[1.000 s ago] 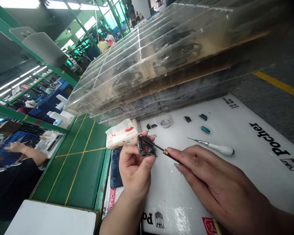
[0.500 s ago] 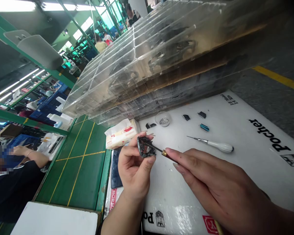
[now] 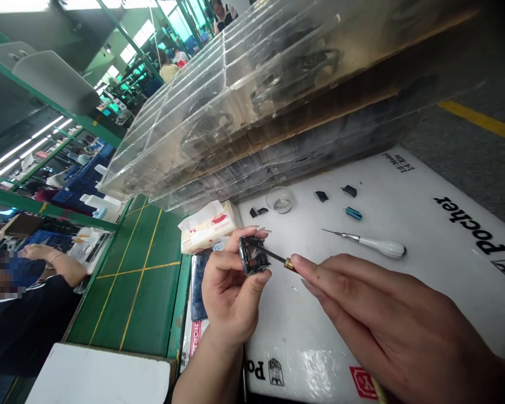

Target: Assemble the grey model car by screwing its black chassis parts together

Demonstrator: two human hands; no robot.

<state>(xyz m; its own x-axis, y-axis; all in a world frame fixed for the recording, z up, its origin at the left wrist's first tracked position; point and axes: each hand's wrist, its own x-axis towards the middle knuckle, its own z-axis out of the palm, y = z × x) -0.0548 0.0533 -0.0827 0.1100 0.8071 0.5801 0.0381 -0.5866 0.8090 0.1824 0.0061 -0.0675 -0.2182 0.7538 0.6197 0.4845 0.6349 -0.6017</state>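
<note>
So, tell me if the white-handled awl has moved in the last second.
No. The white-handled awl lies just as before beside the small blue piece on the white board.

small black part (image 3: 253, 255) looking like glossy plastic, thin tool (image 3: 278, 259) showing a bare metal shaft and brass-coloured collar, awl (image 3: 374, 244) lying with a smooth white plastic handle, white sheet (image 3: 404, 292) shining glossy, clear plastic trays (image 3: 244, 95) along its far edge looking scuffed, green benchtop (image 3: 138, 280) appearing matt
</note>
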